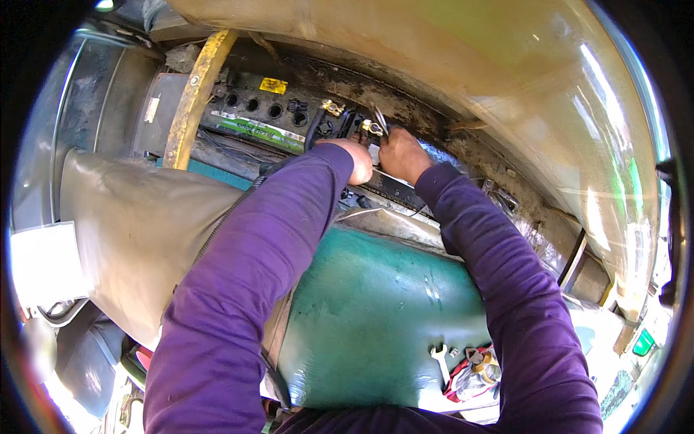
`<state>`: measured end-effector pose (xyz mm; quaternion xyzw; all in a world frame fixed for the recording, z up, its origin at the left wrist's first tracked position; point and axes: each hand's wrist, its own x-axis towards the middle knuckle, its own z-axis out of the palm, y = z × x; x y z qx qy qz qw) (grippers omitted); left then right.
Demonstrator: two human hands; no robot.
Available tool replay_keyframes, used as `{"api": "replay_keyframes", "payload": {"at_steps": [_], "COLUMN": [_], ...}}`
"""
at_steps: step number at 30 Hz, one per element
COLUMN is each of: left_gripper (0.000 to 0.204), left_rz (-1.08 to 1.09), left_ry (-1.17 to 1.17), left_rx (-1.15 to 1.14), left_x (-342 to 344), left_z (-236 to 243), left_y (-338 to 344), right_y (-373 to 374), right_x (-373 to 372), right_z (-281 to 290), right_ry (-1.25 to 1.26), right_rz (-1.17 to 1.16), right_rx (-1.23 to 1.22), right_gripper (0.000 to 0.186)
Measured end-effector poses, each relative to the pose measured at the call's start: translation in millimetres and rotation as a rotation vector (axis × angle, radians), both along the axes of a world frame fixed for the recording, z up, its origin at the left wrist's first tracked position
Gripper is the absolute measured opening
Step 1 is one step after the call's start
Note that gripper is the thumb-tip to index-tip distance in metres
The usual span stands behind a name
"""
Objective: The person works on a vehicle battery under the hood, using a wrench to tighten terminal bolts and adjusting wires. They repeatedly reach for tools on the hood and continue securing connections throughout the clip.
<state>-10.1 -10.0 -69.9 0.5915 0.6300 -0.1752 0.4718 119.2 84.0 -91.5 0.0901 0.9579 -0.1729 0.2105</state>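
Two batteries sit side by side in a dirty recess. The left battery (238, 101) has a row of round openings along its top and a green label strip. One brass terminal clamp (332, 108) is near its right end, with a thick black cable (314, 129) running down from it. Just to the right, my left hand (356, 158) has its fingers closed at a second brass terminal clamp (371, 128); the fingertips are partly hidden. My right hand (403, 155) grips a silver metal hand tool (381, 120), its tip pointing up beside that clamp. The tool's exact kind is unclear.
A yellow bar (196, 101) crosses the recess at the left. Above hangs a large tan panel (463, 54). Closer to me is a green padded surface (376, 311), where an open-end wrench (440, 362) lies beside a red-trimmed pouch (473, 376). A tan cover (137, 224) lies at left.
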Motion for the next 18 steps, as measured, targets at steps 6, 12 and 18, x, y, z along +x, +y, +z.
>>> {"api": "replay_keyframes", "payload": {"at_steps": [6,12,18], "left_gripper": [0.067,0.072,0.070], "left_rz": [0.081,0.167,0.122], "left_ry": [0.125,0.205,0.212], "left_rx": [-0.304,-0.185,-0.240], "left_x": [0,5,3], "left_z": [9,25,15], "left_y": [7,0,0], "right_y": [-27,-26,-22], "right_x": [31,42,37], "right_z": [6,-13,20], "right_ry": [0.272,0.058,0.035], "right_rz": [-0.666,-0.593,-0.460], "right_rx": [-0.251,-0.195,-0.125], "right_gripper": [0.029,0.035,0.025]}}
